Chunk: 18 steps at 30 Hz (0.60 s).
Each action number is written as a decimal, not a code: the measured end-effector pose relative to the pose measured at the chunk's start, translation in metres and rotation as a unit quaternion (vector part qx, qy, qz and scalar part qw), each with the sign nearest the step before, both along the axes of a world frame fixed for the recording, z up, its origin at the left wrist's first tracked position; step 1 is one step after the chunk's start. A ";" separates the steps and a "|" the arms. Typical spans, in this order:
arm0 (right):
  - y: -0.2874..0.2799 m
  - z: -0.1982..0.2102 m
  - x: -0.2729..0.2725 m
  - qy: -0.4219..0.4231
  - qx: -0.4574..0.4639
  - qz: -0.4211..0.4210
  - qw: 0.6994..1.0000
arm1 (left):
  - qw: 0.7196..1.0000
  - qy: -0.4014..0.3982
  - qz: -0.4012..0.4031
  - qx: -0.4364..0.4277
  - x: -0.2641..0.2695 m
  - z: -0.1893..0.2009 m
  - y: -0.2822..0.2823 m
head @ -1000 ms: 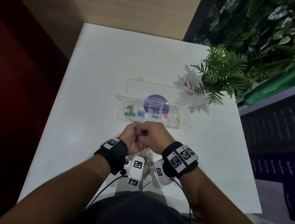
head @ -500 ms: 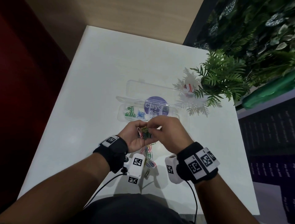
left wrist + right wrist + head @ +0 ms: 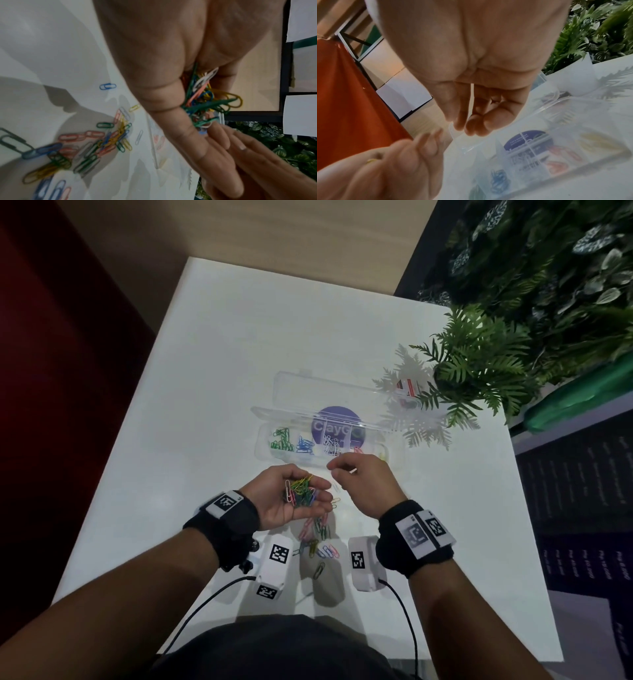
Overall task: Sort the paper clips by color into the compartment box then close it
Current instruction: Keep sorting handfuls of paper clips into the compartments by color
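- The left hand (image 3: 291, 501) is turned palm up above the near part of the white table (image 3: 222, 364); its fingers are curled like a cup around a handful of mixed paper clips (image 3: 300, 491), green, yellow, pink and blue together.
- The left wrist view shows the same handful (image 3: 205, 97) lying between the palm and the fingers.
- The right hand (image 3: 363, 487) is just beside the left one, above the near edge of the compartment box (image 3: 263, 453). Its fingers are bent loosely with the tips near each other; in the right wrist view the fingertips (image 3: 471, 129) seem to hold nothing, but a very small clip I cannot exclude.
- The compartment box is of clear plastic and stands open, its lid (image 3: 308, 392) folded back away from the person.
- Sorted clips lie inside: green clips (image 3: 281, 440) in the leftmost compartment, then blue clips (image 3: 304, 446), then white clips (image 3: 330, 445), and after them red clips (image 3: 563, 159) and pale yellow clips (image 3: 597, 140), partly hidden by the right hand in the head view.
- A loose pile of unsorted clips (image 3: 317, 539) lies on the table under and behind the hands, near the person.
- A fern-like plant (image 3: 479, 364) stands at the far right corner of the table.
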State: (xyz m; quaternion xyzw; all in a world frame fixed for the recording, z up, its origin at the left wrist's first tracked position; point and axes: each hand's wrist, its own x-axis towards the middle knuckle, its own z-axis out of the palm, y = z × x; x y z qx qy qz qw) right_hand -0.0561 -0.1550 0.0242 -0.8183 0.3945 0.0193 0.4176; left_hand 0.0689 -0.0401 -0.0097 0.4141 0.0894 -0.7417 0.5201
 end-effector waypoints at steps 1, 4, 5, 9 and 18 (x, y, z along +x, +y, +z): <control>0.002 -0.001 0.001 -0.004 0.016 0.003 1.000 | 1.000 -0.005 0.000 0.005 0.003 -0.002 0.002; 0.008 -0.001 0.006 -0.009 0.055 0.028 0.998 | 1.000 -0.010 -0.005 0.001 0.007 -0.001 0.002; 0.010 -0.002 0.009 -0.004 0.054 0.042 0.998 | 1.000 -0.011 -0.009 -0.004 0.008 0.000 0.001; 0.013 -0.002 0.018 -0.011 0.037 0.051 0.998 | 0.999 -0.025 -0.041 -0.010 0.008 0.004 -0.003; 0.003 0.007 0.010 -0.055 0.075 0.011 0.996 | 1.000 -0.004 -0.028 -0.012 0.010 -0.001 -0.003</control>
